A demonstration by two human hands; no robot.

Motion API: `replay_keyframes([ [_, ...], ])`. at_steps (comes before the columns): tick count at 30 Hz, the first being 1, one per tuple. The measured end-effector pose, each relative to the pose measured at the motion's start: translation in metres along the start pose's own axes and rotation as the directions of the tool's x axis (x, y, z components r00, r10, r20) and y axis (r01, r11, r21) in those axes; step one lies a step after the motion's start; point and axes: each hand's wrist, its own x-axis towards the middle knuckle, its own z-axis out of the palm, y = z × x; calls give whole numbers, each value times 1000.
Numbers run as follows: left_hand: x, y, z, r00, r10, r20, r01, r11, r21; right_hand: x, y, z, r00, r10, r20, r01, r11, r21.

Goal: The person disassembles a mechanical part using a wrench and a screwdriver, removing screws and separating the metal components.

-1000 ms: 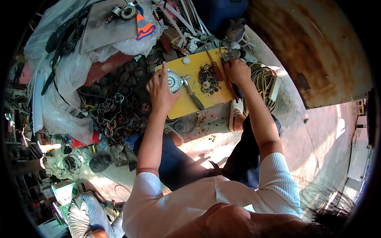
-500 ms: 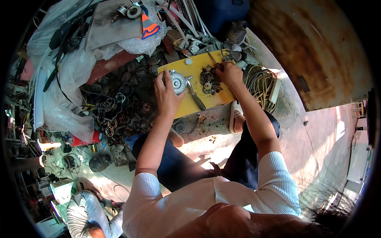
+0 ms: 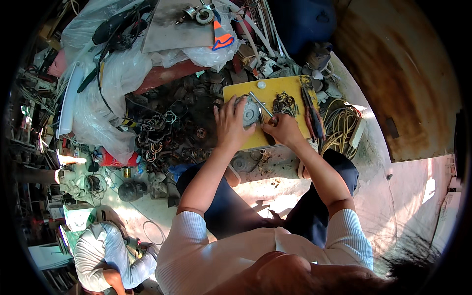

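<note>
A round grey metal housing point(image 3: 251, 115) lies on a yellow board point(image 3: 282, 84) in front of me. My left hand point(image 3: 231, 121) rests on its left side, fingers spread and thumb along its near edge. Closed around the near end of a slim silver metal rod point(image 3: 260, 103) is my right hand point(image 3: 284, 129); the rod slants up and left across the housing's right side. A dark tool handle point(image 3: 270, 139) lies just below, between the hands. Beyond my right hand sits a heap of small dark parts point(image 3: 284, 102). Pliers point(image 3: 309, 112) lie along the board's right edge.
A small white disc point(image 3: 261, 84) lies at the board's far edge. Piled motor parts point(image 3: 156, 132) crowd the floor to the left, and coiled cable point(image 3: 339, 123) lies on the right. Another person point(image 3: 110, 255) sits at the lower left. A rusty panel point(image 3: 393, 83) stands at the right.
My right hand has moved from the board's far right toward the housing, now with the silver rod in it. My left hand's fingers have spread. The view has shifted, moving the scene rightward.
</note>
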Motion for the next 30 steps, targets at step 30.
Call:
replay_keyframes([
  [30, 3, 3, -5, 988, -13, 154, 14, 1000, -5, 11, 9, -84, 996, -46, -77, 80, 841, 535],
])
